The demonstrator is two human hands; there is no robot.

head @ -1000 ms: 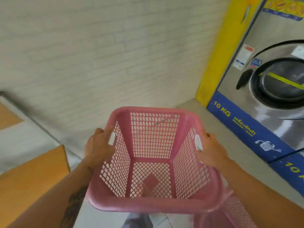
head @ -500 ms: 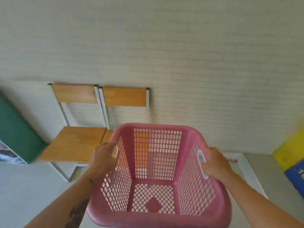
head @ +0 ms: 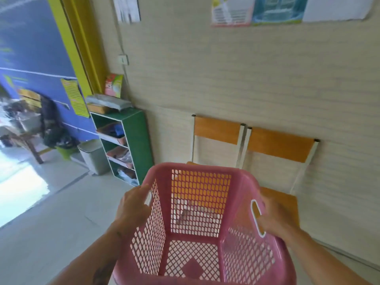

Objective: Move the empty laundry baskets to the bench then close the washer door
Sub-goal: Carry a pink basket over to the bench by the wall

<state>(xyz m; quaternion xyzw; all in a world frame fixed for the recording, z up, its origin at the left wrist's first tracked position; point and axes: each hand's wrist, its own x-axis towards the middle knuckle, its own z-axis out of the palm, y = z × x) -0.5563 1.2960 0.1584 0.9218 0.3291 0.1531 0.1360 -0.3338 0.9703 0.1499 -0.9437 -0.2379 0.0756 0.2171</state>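
Pink basket held by left hand and right hand (side handles).

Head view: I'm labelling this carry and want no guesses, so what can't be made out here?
Head view only:
- Seats of the two orange wooden chairs: largely hidden behind the pink perforated plastic laundry basket.
- Right hand grip at the handle: blurred, partly behind the basket's wall.
- Washer door: outside the frame.
- Paper wall posters: cut by the top edge, print blurred.
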